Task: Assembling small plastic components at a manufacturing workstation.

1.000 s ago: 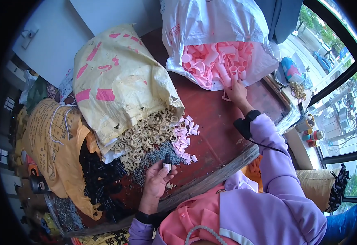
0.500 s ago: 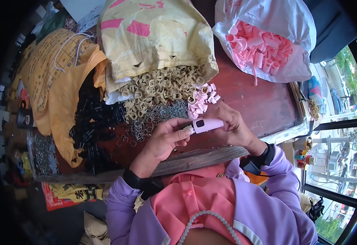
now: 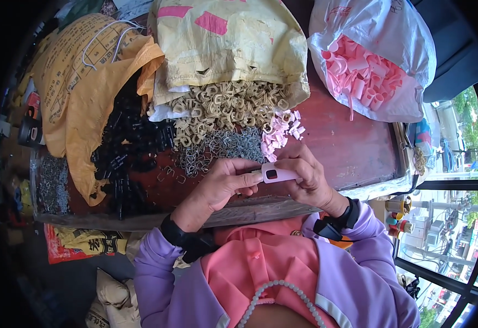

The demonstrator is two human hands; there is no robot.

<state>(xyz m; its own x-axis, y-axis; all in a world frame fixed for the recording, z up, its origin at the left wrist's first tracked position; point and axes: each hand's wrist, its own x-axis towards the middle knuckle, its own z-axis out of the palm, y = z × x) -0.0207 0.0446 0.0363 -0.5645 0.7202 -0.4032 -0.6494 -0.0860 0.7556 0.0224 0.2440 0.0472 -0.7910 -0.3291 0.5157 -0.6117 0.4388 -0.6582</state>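
A pale pink hollow plastic shell [image 3: 282, 174] with a dark-rimmed square window is held level above the table's near edge. My right hand [image 3: 309, 179] grips its right end between thumb and curled fingers. My left hand [image 3: 232, 179] is pinched at the other end, with a small pale bit showing at its thumb tip; whether that is a separate part I cannot tell. Just beyond the hands lies a small heap of pink plastic pieces [image 3: 276, 136]. Beside it are grey metal clips [image 3: 233, 146] and a larger pile of beige square rings [image 3: 233, 106].
A cream sack [image 3: 233, 49] stands behind the rings. On the left, an orange-yellow sack [image 3: 74, 82] leans beside black parts [image 3: 126, 136]. A white bag [image 3: 381, 27] of pink shells [image 3: 362, 71] sits far right on the red table [image 3: 354, 145]. Windows [image 3: 468, 147] line the right.
The view has shifted, so the table's contents appear farther right. The shell has turned slightly, and reddish colour shows in its window. My right fingers have closed farther over its right end.
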